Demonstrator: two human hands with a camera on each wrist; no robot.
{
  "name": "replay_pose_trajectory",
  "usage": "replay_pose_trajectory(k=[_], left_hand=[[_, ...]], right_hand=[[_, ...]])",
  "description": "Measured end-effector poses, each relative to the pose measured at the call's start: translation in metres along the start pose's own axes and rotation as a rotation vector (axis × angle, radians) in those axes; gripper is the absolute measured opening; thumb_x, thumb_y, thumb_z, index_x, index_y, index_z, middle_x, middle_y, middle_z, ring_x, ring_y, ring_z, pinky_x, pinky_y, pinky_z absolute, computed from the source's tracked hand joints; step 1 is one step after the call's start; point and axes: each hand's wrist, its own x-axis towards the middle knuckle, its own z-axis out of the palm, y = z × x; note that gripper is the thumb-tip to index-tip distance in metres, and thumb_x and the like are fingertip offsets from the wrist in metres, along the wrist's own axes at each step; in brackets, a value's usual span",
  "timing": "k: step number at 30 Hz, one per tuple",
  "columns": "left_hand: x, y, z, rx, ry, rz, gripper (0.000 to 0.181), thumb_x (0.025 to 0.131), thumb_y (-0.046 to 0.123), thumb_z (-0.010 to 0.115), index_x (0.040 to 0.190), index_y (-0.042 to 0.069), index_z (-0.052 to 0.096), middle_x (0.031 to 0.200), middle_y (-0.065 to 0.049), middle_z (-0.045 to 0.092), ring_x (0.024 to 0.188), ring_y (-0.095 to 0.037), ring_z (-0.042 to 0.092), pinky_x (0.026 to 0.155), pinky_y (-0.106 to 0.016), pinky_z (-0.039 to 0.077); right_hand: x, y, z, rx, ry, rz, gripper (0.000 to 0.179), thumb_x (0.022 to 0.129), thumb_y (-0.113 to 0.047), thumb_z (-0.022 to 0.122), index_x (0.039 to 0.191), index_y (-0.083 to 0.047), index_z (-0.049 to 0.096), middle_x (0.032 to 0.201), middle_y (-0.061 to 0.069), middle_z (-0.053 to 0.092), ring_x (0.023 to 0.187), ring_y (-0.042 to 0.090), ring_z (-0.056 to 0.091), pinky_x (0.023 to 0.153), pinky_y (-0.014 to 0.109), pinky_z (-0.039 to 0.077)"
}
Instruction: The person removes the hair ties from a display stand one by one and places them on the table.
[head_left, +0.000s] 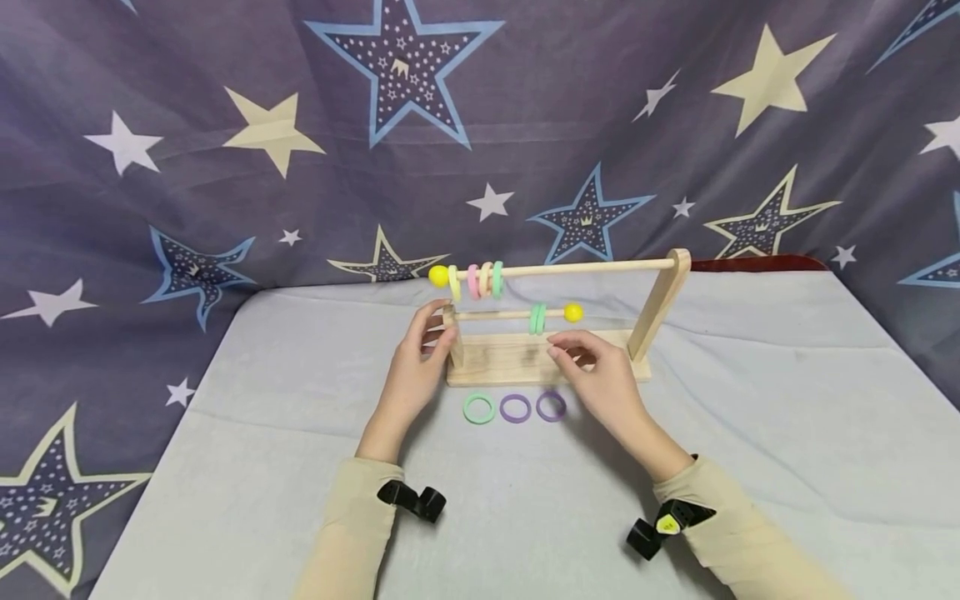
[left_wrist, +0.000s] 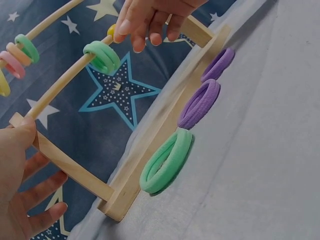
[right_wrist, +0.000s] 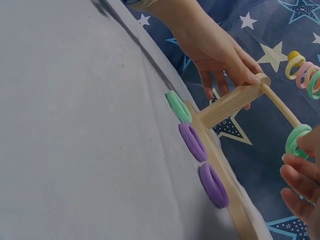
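Note:
A wooden rack (head_left: 510, 371) has two dowels, each with a yellow ball at one end. My left hand (head_left: 414, 358) grips the top of its short post (left_wrist: 75, 167), thumb on the near side. Two green hair ties (head_left: 537, 318) hang side by side on the lower dowel, close to its yellow ball (head_left: 573, 312). My right hand (head_left: 596, 371) is just beside them with loosely bent fingers, overlapping the ball in the left wrist view; nothing shows in its grasp. On the upper dowel hang yellow, pink, peach and green hair ties (head_left: 473, 282).
On the grey cloth before the rack base lie a green hair tie (head_left: 479, 421) and two purple hair ties (left_wrist: 199, 104), in a row. The tall post (head_left: 660, 304) rises at the rack's right end. A star-patterned curtain (head_left: 420, 192) hangs behind the table.

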Motion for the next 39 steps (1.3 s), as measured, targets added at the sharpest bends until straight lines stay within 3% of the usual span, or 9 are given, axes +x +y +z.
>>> replay_pose_trajectory(k=[13, 25, 39], left_hand=[[0.001, 0.001, 0.000, -0.008, -0.004, -0.006, 0.042, 0.102, 0.028, 0.057, 0.143, 0.022, 0.047, 0.129, -0.014, 0.059, 0.116, -0.026, 0.060, 0.093, -0.042, 0.048], [0.000, 0.000, 0.000, -0.004, 0.001, 0.000, 0.043, 0.102, 0.030, 0.057, 0.143, 0.024, 0.047, 0.128, -0.013, 0.060, 0.116, -0.025, 0.060, 0.093, -0.041, 0.048], [0.000, 0.000, -0.001, -0.004, -0.002, -0.007, 0.043, 0.102, 0.029, 0.057, 0.143, 0.021, 0.047, 0.128, -0.013, 0.059, 0.116, -0.025, 0.060, 0.093, -0.041, 0.048]], right_hand=[[0.008, -0.003, 0.012, 0.026, 0.050, 0.015, 0.018, 0.087, -0.002, 0.074, 0.105, 0.002, 0.072, 0.094, 0.014, 0.073, 0.079, 0.025, 0.068, 0.070, 0.022, 0.053], [0.011, -0.001, 0.019, 0.005, 0.046, 0.037, 0.016, 0.088, -0.004, 0.074, 0.103, 0.001, 0.072, 0.097, 0.013, 0.073, 0.080, 0.025, 0.068, 0.072, 0.033, 0.055], [0.009, 0.003, 0.015, -0.013, 0.117, -0.012, 0.012, 0.088, -0.004, 0.074, 0.099, 0.001, 0.075, 0.093, 0.012, 0.074, 0.076, 0.024, 0.066, 0.069, 0.023, 0.051]])
